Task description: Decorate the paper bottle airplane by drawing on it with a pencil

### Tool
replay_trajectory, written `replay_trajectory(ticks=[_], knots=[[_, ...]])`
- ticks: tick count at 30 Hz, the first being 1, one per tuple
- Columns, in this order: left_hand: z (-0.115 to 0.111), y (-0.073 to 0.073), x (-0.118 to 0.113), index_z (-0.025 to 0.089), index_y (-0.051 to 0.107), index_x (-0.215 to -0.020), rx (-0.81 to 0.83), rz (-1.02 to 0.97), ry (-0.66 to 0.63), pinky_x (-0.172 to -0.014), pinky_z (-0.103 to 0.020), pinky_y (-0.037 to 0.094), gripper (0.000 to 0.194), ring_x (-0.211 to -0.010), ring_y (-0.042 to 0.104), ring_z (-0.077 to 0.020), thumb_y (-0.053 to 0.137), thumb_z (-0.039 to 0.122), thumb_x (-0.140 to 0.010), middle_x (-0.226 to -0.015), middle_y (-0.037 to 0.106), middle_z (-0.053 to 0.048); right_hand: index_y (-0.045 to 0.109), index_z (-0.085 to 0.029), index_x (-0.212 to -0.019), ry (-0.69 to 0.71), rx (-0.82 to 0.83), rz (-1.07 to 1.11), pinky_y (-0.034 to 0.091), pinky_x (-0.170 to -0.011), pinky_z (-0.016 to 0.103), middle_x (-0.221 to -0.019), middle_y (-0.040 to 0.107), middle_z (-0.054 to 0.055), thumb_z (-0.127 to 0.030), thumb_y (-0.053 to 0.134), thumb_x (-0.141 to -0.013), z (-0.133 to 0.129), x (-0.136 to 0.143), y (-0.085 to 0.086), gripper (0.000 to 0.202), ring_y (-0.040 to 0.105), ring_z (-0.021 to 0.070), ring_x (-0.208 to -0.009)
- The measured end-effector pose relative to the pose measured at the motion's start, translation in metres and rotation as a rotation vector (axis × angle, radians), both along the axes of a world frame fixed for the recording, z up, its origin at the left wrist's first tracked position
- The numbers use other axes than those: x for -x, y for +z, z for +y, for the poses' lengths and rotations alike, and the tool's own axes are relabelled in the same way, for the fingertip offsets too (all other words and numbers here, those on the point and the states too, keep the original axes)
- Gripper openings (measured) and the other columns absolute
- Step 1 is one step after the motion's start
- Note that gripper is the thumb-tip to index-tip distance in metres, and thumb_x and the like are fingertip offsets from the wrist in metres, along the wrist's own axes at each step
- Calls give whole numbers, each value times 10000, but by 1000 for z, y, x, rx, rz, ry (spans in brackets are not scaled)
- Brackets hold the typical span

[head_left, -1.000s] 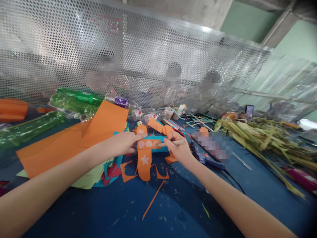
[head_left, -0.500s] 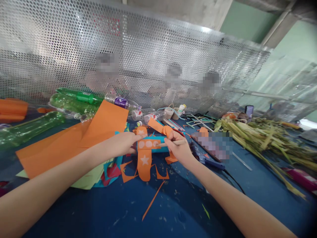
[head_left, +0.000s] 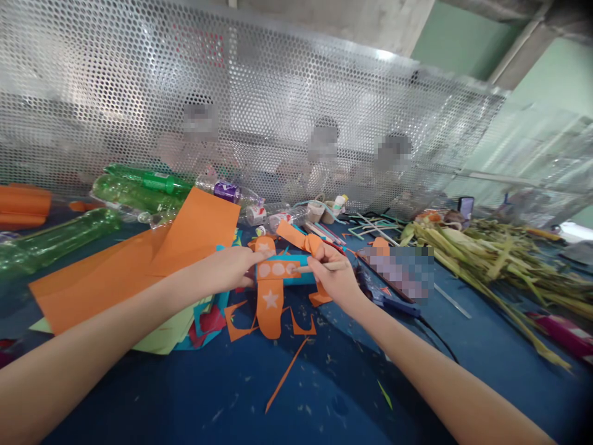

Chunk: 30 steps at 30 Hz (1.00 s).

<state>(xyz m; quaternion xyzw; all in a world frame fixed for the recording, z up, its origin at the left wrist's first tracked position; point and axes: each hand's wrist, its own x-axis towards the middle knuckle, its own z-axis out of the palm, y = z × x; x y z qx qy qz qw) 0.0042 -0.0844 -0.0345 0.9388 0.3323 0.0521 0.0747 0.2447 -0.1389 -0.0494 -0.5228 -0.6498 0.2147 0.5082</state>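
Note:
A model plane (head_left: 270, 321) with a blue tube body and orange paper wings lies before me. White stars mark its wings, and a row of white ovals runs along an orange strip (head_left: 278, 269) on the body. My left hand (head_left: 238, 267) is closed on the plane's left end, its fingertips partly hidden. In my right hand (head_left: 334, 272) is a slim pale paintbrush (head_left: 303, 269), pinched between the fingers. Its tip touches the right-hand oval. An orange tail piece (head_left: 314, 244) rises beside the right fingers.
Orange sheets (head_left: 199, 228) and green bottles (head_left: 60, 238) lie left. Orange scraps (head_left: 303, 322) are scattered near the plane. Rightward are a blue glue gun (head_left: 398, 303) with a cord, a blurred phone-like slab (head_left: 398, 272) and dry husks (head_left: 463, 253). People sit behind a perforated metal screen (head_left: 278, 111).
Both hands hold almost the same place. The brush tip stays at the right-hand oval, with barely any visible shift.

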Motion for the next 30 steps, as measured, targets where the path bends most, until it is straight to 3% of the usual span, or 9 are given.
replay_trajectory(ticks=[12,24,30], knots=[[1,-3,1,316,297,-1408,-14,-21,-2,-683,-265,422,735,-921,588,-235,604,222,-747,-1115,613,-72,330,-232,-583,-21,-7,15,292,-448,247,-456,383,-78,-271,532,-770,0,1,2,277,364,98,-421],[-1,1,0,267,274,-1431,15,-1,0,-700,-293,422,758,-907,591,-248,615,197,-758,-1125,598,-99,337,-232,-599,-2,11,2,287,-441,251,-456,382,-78,-289,534,-774,0,0,2,269,368,101,-416],[1,-2,2,332,280,-1411,4,-24,-11,-694,-276,420,743,-920,586,-239,612,222,-756,-1118,606,-73,328,-233,-587,-32,-26,-2,292,-460,256,-468,380,-74,-271,528,-770,1,0,1,273,364,105,-435]])
